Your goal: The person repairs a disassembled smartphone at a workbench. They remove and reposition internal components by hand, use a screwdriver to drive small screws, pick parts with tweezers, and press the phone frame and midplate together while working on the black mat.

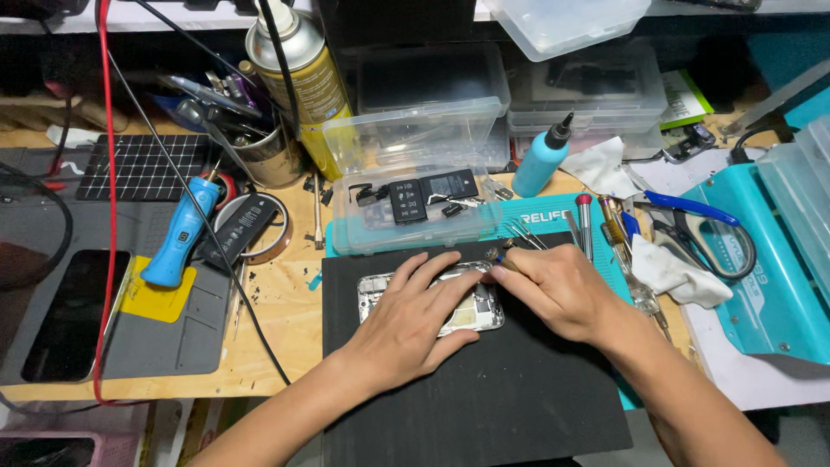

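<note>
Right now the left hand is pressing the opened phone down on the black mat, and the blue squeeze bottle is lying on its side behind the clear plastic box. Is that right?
Not quite. The head view shows the blue squeeze bottle standing upright, not lying down, just right of the clear plastic box. The rest holds: the left hand presses the opened phone on the black mat.

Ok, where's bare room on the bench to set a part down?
The black mat is bare below the left hand and right hand working on the opened phone. Bare wood lies between that mat and the grey mat. Crowded: around the clear parts box and by the scissors.
</note>
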### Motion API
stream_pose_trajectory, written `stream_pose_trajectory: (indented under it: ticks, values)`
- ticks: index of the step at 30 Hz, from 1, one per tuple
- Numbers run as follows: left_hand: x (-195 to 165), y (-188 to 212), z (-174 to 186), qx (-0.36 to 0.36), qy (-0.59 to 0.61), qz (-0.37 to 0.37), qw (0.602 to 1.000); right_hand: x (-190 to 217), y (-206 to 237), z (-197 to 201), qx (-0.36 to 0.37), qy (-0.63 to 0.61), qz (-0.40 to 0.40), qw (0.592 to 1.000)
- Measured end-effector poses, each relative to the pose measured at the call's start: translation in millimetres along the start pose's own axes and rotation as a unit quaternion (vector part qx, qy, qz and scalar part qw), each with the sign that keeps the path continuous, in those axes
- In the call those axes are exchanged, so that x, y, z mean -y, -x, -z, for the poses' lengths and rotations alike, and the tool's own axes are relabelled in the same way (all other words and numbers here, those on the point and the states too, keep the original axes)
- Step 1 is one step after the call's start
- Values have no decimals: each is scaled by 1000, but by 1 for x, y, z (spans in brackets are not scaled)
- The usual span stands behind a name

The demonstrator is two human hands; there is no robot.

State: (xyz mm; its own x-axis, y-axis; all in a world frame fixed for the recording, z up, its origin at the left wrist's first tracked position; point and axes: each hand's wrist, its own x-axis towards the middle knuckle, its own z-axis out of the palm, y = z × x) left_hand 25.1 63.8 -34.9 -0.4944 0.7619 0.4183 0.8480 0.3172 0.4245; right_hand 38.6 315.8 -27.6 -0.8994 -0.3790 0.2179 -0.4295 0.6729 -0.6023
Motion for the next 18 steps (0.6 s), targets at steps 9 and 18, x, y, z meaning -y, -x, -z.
stream_pose_trajectory:
  ticks: [9, 18]
  values:
    - [2, -5, 5, -5, 10, -17, 1000, -4, 7, 0, -102, -160, 61, 980]
    - [25, -12, 12, 5, 45, -37, 998, -12, 23, -30, -92, -525, -106, 839]
